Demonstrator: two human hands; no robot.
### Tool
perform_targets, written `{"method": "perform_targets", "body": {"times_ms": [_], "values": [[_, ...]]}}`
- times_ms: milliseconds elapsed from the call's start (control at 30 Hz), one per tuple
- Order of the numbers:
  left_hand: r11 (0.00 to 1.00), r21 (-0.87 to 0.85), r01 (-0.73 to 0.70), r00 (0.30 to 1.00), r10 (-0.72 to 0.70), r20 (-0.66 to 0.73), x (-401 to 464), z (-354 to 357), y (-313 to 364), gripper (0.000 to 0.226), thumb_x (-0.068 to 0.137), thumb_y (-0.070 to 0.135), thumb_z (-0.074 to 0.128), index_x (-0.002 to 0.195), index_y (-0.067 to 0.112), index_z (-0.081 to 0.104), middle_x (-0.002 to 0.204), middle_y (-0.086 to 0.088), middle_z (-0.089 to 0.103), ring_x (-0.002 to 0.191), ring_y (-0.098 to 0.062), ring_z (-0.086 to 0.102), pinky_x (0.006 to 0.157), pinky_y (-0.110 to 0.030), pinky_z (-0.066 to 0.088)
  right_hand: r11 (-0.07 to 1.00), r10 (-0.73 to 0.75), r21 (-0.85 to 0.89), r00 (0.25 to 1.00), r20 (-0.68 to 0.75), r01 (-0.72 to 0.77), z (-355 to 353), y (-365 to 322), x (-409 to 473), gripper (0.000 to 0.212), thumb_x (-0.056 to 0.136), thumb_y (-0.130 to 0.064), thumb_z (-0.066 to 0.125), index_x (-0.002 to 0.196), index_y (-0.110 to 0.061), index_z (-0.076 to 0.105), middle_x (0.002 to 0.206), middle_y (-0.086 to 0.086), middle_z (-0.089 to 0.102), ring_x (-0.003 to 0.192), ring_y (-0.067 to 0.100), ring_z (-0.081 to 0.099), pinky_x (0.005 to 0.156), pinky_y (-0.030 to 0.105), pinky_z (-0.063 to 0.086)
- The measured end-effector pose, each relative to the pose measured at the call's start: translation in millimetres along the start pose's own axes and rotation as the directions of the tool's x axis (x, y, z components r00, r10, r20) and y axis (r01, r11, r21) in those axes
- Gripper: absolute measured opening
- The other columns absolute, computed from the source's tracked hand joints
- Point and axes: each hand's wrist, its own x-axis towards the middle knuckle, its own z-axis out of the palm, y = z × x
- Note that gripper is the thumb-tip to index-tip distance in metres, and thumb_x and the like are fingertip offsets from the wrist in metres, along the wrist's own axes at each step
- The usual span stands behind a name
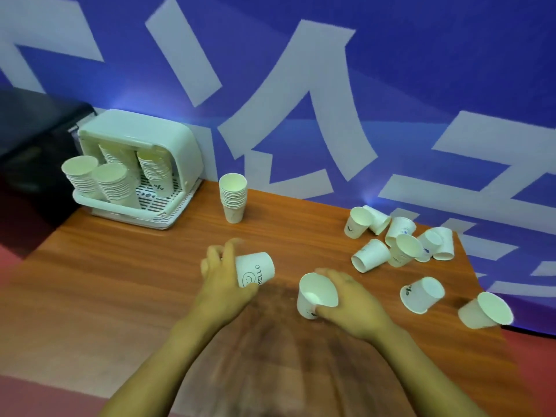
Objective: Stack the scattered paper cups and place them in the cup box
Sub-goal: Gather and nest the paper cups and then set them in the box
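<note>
a: what's nearest the fingers?
b: the right hand (346, 299) is curled round a paper cup (317, 294), thumb under, fingers over the top. the cup lies tipped, its open mouth facing up and toward the left hand.
a: and the left hand (224, 273)?
b: it grips the hello cup (255, 269) on its side. the long axis runs left to right, closed bottom pointing at the right hand's cup, rim hidden back in the palm.
a: so they line up?
b: nearly. bottom faces mouth with a gap of bare table (120, 281) between them. i'd judge the next move is to slide the hello cup's bottom into the open mouth; the two axes need to tilt into line first.
a: further out?
b: right of the right fingers, two cups lie on their sides near the table edge, one just past them (421, 294). beyond those, the loose cups (400, 236) lie heaped, some touching.
a: and past the left fingers?
b: the stack (232, 200) stands upright, well apart. farthest left, the cup box (177, 139) is open, with stacks leaning inside and at its front.
</note>
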Motion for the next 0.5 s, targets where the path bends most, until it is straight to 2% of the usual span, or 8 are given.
{"method": "perform_targets", "body": {"times_ms": [167, 267, 367, 433, 500], "values": [[1.000, -0.013, -0.011, 0.999, 0.012, 0.038, 24, -44, -33, 0.079, 0.075, 0.021, 0.071, 0.139, 0.031, 0.026, 0.116, 0.008, 0.032, 0.116, -0.019, 0.031, 0.089, -0.028, 0.032, 0.999, -0.039, 0.022, 0.999, -0.004, 0.039, 19, -55, 21, 0.071, 0.076, -0.041, 0.069, 0.138, -0.039, 0.035, 0.135, -0.013, 0.045, 0.121, 0.011, 0.047, 0.097, 0.034, 0.043], [1.000, -0.018, -0.012, 0.998, 0.013, 0.058, 39, -47, -42, 0.074, 0.075, 0.022, 0.073, 0.137, 0.026, 0.032, 0.126, 0.005, 0.040, 0.123, -0.020, 0.031, 0.092, -0.026, 0.030, 0.999, -0.039, 0.023, 0.999, -0.009, 0.039, 21, -63, 33, 0.071, 0.077, -0.040, 0.069, 0.138, -0.039, 0.034, 0.136, -0.013, 0.043, 0.121, 0.010, 0.046, 0.098, 0.032, 0.042], [0.998, 0.063, -0.021, 0.997, 0.015, 0.080, 48, -37, -47, 0.067, 0.074, 0.025, 0.075, 0.132, 0.020, 0.042, 0.133, 0.000, 0.035, 0.126, -0.024, 0.031, 0.096, -0.026, 0.030, 0.999, -0.032, 0.038, 0.999, -0.024, 0.033, 17, -56, 47, 0.071, 0.077, -0.039, 0.070, 0.138, -0.038, 0.035, 0.134, -0.013, 0.044, 0.120, 0.010, 0.046, 0.097, 0.032, 0.043], [0.997, 0.079, 0.003, 0.995, -0.011, 0.099, 51, -32, -50, 0.067, 0.073, 0.027, 0.075, 0.134, 0.024, 0.046, 0.132, 0.001, 0.030, 0.126, -0.022, 0.028, 0.098, -0.024, 0.029, 0.997, -0.016, 0.069, 1.000, -0.013, 0.017, 14, -45, 56, 0.070, 0.076, -0.037, 0.071, 0.137, -0.037, 0.037, 0.132, -0.014, 0.045, 0.120, 0.009, 0.046, 0.097, 0.031, 0.043], [0.998, 0.070, 0.006, 0.994, -0.013, 0.110, 53, -32, -54, 0.070, 0.074, 0.029, 0.075, 0.137, 0.033, 0.044, 0.121, 0.005, 0.030, 0.119, -0.016, 0.029, 0.097, -0.020, 0.026, 0.995, 0.013, 0.098, 1.000, -0.002, -0.012, 15, -35, 64, 0.070, 0.075, -0.036, 0.072, 0.137, -0.037, 0.037, 0.132, -0.013, 0.044, 0.120, 0.009, 0.046, 0.095, 0.028, 0.042]]}}
